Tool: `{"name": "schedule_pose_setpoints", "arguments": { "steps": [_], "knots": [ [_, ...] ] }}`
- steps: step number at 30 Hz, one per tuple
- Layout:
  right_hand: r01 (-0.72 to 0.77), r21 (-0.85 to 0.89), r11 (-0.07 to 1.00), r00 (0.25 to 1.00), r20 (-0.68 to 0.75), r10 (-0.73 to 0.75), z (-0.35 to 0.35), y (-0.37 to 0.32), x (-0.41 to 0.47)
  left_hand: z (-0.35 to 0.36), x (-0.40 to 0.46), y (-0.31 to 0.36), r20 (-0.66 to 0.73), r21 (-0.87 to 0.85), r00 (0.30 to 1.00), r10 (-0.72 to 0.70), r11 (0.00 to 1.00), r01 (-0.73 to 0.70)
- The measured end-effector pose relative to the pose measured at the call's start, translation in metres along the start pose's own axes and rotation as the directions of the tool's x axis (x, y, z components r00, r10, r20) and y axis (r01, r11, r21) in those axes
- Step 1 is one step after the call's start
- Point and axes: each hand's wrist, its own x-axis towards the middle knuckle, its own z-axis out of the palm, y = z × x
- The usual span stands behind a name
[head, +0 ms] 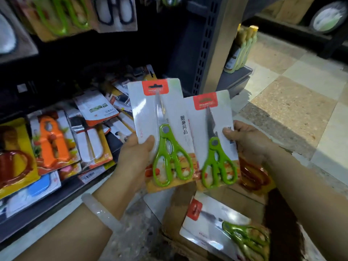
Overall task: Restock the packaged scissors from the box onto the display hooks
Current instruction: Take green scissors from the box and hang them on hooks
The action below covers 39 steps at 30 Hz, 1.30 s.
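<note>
**Two packs of green scissors held up over the box**

Nearest to me, low in the view, I see the cardboard box [175, 210] on the floor with another pack of green-handled scissors [224, 232] lying flat in it, its red tab towards the left. A pale bangle [101, 211] sits on my left wrist at the bottom of the frame.

Just above that, both hands are up, each with one pack. My left hand [135, 157] pinches the left scissors pack [162, 132] by its left edge, thumb on the front of the card and fingers behind it. My right hand [246, 142] grips the right scissors pack [212, 140] by its right edge the same way, thumb pressed on the front. Both cards stand nearly upright, red hang tabs at the top, green handles at the bottom, and the left pack's edge overlaps the right one slightly.

Behind the left hand is a low shelf [47, 202] heaped with other carded kitchen tools, among them an orange tool pack [53, 142] and a blue item [40, 187].

Farther up, blurred packs hang at the top, including one with green handles [62, 14] and one with black handles [114, 12]; I cannot make out the hooks themselves. To the right stand a slotted shelf upright [203, 44], some bottles [243, 48] on a low stand, and the tiled floor [293, 102].
</note>
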Motion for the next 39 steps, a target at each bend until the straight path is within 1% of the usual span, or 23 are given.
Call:
{"name": "schedule_pose_setpoints", "arguments": {
  "steps": [3, 5, 6, 9, 13, 17, 20, 23, 26, 29, 33, 35, 39],
  "knots": [
    [0.091, 0.015, 0.996, 0.996, -0.010, -0.091, 0.042, -0.029, 0.010, -0.023, 0.005, 0.035, -0.038, -0.010, 0.994, 0.098, 0.995, -0.099],
    [0.151, -0.013, 0.988, 0.988, -0.035, -0.151, 0.060, -0.040, 0.018, -0.036, 0.005, 0.050, -0.026, -0.016, 0.986, 0.168, 0.986, -0.168],
    [0.183, -0.032, 0.983, 0.982, -0.041, -0.184, 0.071, -0.047, 0.024, -0.045, 0.006, 0.058, -0.042, -0.026, 0.979, 0.198, 0.980, -0.199],
    [0.274, -0.067, 0.959, 0.961, -0.023, -0.276, 0.106, -0.073, 0.037, -0.070, 0.002, 0.083, -0.128, -0.073, 0.959, 0.251, 0.962, -0.262],
    [0.390, 0.006, 0.921, 0.920, 0.047, -0.390, 0.158, -0.115, 0.038, -0.097, -0.002, 0.102, -0.283, -0.063, 0.903, 0.323, 0.933, -0.353],
    [0.514, 0.029, 0.857, 0.852, 0.092, -0.515, 0.200, -0.158, 0.038, -0.113, -0.002, 0.109, -0.421, -0.057, 0.837, 0.350, 0.910, -0.410],
    [0.558, 0.019, 0.830, 0.819, 0.147, -0.554, 0.224, -0.186, 0.045, -0.118, -0.007, 0.113, -0.470, -0.094, 0.809, 0.352, 0.892, -0.443],
    [0.589, 0.035, 0.807, 0.786, 0.207, -0.582, 0.242, -0.207, 0.051, -0.120, -0.006, 0.112, -0.467, -0.112, 0.813, 0.349, 0.888, -0.446],
    [0.599, 0.108, 0.794, 0.762, 0.227, -0.606, 0.259, -0.227, 0.055, -0.122, -0.003, 0.109, -0.468, -0.124, 0.814, 0.344, 0.886, -0.446],
    [0.570, 0.187, 0.800, 0.776, 0.198, -0.599, 0.269, -0.242, 0.061, -0.119, -0.004, 0.112, -0.455, -0.172, 0.822, 0.342, 0.872, -0.458],
    [0.548, 0.161, 0.821, 0.806, 0.161, -0.570, 0.277, -0.245, 0.066, -0.115, -0.002, 0.114, -0.423, -0.189, 0.843, 0.333, 0.877, -0.441],
    [0.551, 0.151, 0.821, 0.808, 0.148, -0.570, 0.277, -0.244, 0.068, -0.115, 0.000, 0.114, -0.419, -0.171, 0.846, 0.329, 0.887, -0.429],
    [0.581, 0.176, 0.795, 0.791, 0.109, -0.602, 0.274, -0.246, 0.069, -0.115, 0.002, 0.113, -0.405, -0.154, 0.848, 0.340, 0.890, -0.430]
  ]
}}
